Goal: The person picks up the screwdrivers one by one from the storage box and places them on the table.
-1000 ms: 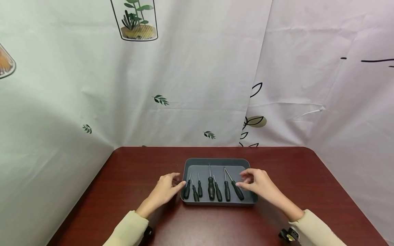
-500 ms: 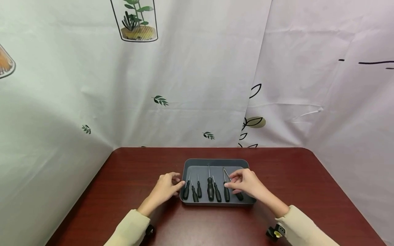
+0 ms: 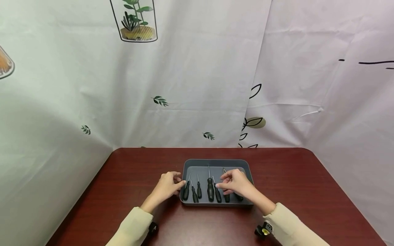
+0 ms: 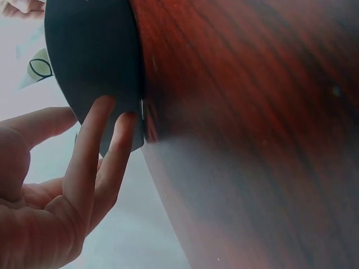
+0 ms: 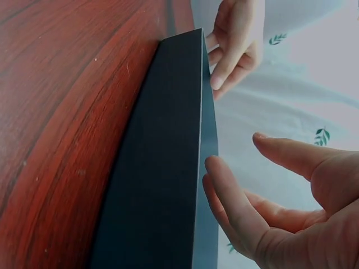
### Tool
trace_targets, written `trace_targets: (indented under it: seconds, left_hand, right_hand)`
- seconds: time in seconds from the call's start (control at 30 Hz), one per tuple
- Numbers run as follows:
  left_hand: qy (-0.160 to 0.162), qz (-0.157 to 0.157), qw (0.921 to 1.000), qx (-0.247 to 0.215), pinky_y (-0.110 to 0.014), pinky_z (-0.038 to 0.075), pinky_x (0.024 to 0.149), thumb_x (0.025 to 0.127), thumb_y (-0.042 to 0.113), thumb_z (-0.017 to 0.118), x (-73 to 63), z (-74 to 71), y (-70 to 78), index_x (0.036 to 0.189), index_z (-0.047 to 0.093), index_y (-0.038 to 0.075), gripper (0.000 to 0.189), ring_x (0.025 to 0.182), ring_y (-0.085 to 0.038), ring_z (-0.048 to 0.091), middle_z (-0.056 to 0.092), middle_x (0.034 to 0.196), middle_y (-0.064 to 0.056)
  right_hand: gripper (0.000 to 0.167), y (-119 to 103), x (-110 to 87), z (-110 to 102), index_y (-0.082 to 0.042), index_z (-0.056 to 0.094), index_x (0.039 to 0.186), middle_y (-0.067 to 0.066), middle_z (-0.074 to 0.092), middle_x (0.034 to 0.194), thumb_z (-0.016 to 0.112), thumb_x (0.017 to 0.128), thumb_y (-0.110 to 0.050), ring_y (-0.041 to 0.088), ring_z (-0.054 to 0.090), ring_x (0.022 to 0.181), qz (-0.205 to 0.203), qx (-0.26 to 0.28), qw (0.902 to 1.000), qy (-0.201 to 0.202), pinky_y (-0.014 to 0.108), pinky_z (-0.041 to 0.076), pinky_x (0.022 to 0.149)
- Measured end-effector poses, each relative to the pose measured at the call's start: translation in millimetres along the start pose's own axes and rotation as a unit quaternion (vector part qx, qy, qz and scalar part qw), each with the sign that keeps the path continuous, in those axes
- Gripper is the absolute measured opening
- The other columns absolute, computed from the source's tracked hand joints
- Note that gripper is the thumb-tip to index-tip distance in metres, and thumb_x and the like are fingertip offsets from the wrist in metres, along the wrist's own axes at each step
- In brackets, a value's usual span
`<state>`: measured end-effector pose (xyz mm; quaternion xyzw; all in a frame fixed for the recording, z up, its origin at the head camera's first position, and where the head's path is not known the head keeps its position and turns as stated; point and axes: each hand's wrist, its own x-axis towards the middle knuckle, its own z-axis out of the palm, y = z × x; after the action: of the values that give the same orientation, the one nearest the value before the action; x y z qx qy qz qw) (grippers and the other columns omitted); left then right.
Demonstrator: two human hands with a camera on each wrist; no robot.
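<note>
A grey rectangular tray lies on the table with several black-handled screwdrivers in it. At its left end, my left hand holds the wall, the thumb by the rim and fingertips against the outer side. Over the right part of the tray is my right hand, thumb and fingers apart with nothing held. Its fingertips are near the handle of a screwdriver right of centre. Beneath this hand, two screwdrivers are partly hidden, one showing its handle. A larger screwdriver lies left of it.
The reddish-brown table extends around the tray on every side. Behind it hangs a pale printed cloth. Three smaller screwdrivers, one with its handle towards the near wall, lie in the left part of the tray.
My right hand has moved left across the tray, from the rightmost screwdriver towards the middle ones. The left hand, the tray and the screwdrivers stay in place.
</note>
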<state>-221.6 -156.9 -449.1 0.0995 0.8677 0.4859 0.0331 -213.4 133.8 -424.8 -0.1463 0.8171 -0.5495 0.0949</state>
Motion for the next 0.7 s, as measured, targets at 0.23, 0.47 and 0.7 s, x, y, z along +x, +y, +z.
trace_targets:
  seconds: [0.23, 0.47, 0.7]
  left_hand:
    - [-0.016, 0.006, 0.9998, 0.009, -0.031, 0.06, 0.051, 0.092, 0.002, 0.07, 4.2, 2.4, -0.1, 0.129, 0.053, -0.02, 0.046, 0.061, -0.021, 0.07, 0.071, 0.094, -0.019]
    - [-0.028, 0.005, 0.9992, 0.027, -0.03, 0.06, 0.051, 0.092, -0.002, 0.068, 8.5, 2.8, -0.3, 0.129, 0.054, -0.02, 0.043, 0.068, -0.022, 0.071, 0.07, 0.096, -0.021]
    - [-0.034, 0.011, 0.9986, 0.039, -0.029, 0.059, 0.05, 0.091, -0.006, 0.066, 9.3, 2.7, 1.5, 0.126, 0.056, -0.021, 0.039, 0.071, -0.024, 0.071, 0.07, 0.095, -0.023]
  right_hand:
    - [0.045, 1, 4.0, 7, 0.017, 0.066, 0.108, 0.01, 0.065, 0.077, 0.086, 0.079, -0.011, 0.03, 0.071, 0.063, 0.01, -0.021, 0.9997, 0.003, 0.039, 0.062, 0.057]
    - [0.043, -2, 8.7, 15, 0.017, 0.064, 0.111, 0.011, 0.065, 0.082, 0.084, 0.081, -0.007, 0.03, 0.072, 0.07, 0.038, -0.006, 0.9992, 0.0, 0.036, 0.062, 0.057]
    - [0.044, -6, 14.3, 26, 0.019, 0.062, 0.114, 0.014, 0.063, 0.082, 0.082, 0.082, -0.003, 0.03, 0.071, 0.065, 0.053, -0.005, 0.9986, 0.006, 0.036, 0.062, 0.055]
